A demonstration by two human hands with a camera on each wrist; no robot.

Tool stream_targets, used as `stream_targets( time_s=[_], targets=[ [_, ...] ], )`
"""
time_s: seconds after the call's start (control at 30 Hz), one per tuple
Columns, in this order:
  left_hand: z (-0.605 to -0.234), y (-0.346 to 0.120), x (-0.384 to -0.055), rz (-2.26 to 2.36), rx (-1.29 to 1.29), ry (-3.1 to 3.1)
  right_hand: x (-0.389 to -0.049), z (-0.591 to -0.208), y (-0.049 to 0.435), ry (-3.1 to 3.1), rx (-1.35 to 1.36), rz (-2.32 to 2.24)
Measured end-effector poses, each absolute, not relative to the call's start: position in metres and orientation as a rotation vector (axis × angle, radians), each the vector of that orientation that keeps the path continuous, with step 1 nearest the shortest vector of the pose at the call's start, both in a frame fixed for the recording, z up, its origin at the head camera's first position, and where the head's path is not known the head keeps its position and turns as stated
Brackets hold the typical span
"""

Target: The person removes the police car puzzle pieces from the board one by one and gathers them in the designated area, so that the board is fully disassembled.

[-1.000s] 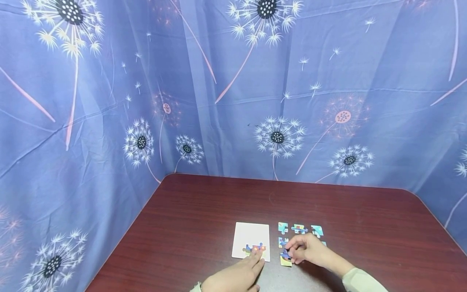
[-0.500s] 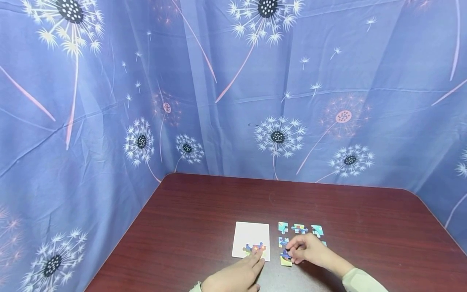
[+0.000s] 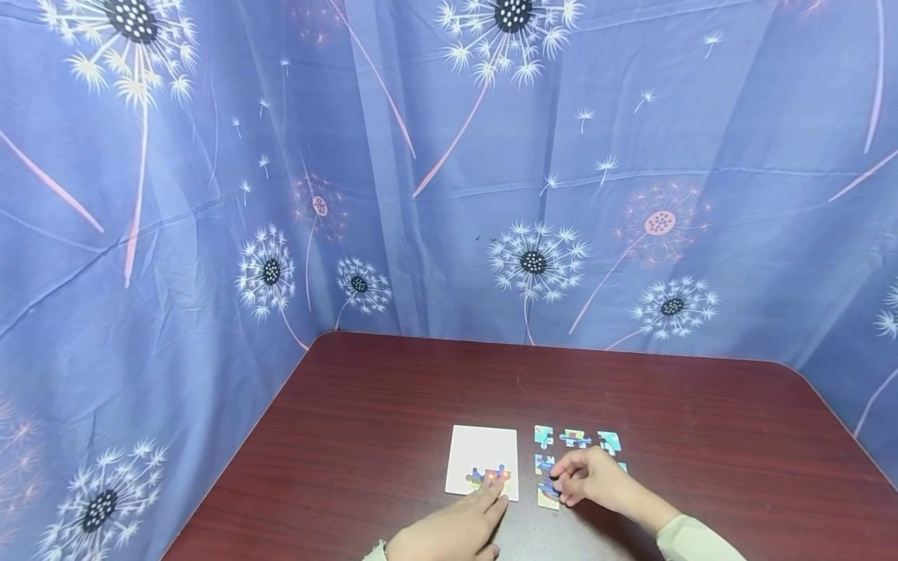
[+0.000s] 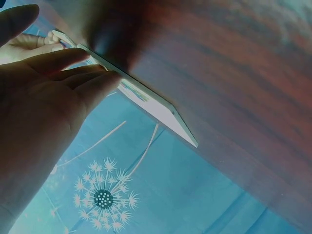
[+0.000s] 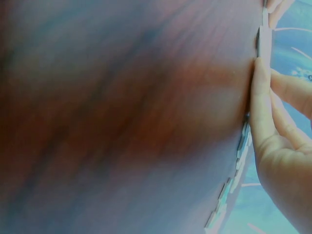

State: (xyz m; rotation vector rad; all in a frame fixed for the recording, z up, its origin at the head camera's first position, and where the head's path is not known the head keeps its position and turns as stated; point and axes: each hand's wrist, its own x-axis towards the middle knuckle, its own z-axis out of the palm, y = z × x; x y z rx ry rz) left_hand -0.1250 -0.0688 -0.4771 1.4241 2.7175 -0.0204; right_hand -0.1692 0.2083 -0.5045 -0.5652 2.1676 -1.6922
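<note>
On the table lies a square white puzzle board (image 3: 482,448), with a few joined colourful puzzle pieces (image 3: 494,474) along its lower right. My left hand (image 3: 456,526) rests with extended fingers on the board's near edge, its fingertips over the joined pieces. In the left wrist view those fingers (image 4: 100,90) reach across the board's rim. Right of the board, my right hand (image 3: 592,481) pinches a yellow and blue puzzle piece (image 3: 548,499) by its right side, thumb and index finger bent. That piece is close over the tabletop, and the fingers cover part of it.
Loose puzzle pieces lie in rows right of the board: a corner-like light blue one (image 3: 543,435), a multicoloured one (image 3: 574,439), another light blue one (image 3: 609,442) and a blue one (image 3: 543,463). The dark red table (image 3: 393,397) meets a blue dandelion-print curtain (image 3: 449,257).
Both hands stay almost in place. At the right fingertips the pinched puzzle piece has shifted slightly, with less of its dark blue upper part showing.
</note>
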Motion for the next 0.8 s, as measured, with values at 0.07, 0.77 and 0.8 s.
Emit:
stream_targets(
  time_s=[0.07, 0.77, 0.8],
  targets=[
    [-0.4774, -0.0689, -0.1252, -0.012, 1.415, 2.716, -0.1692, -0.5047, 0.2083, 2.179, -0.560, -1.687],
    [-0.4788, -0.0687, -0.1255, -0.037, 1.443, 2.725, -0.1711, -0.5063, 0.2074, 2.245, -0.699, -1.654],
    [-0.4788, -0.0688, -0.1254, -0.037, 1.440, 2.724, -0.1709, -0.5059, 0.2072, 2.248, -0.703, -1.650]
  ],
)
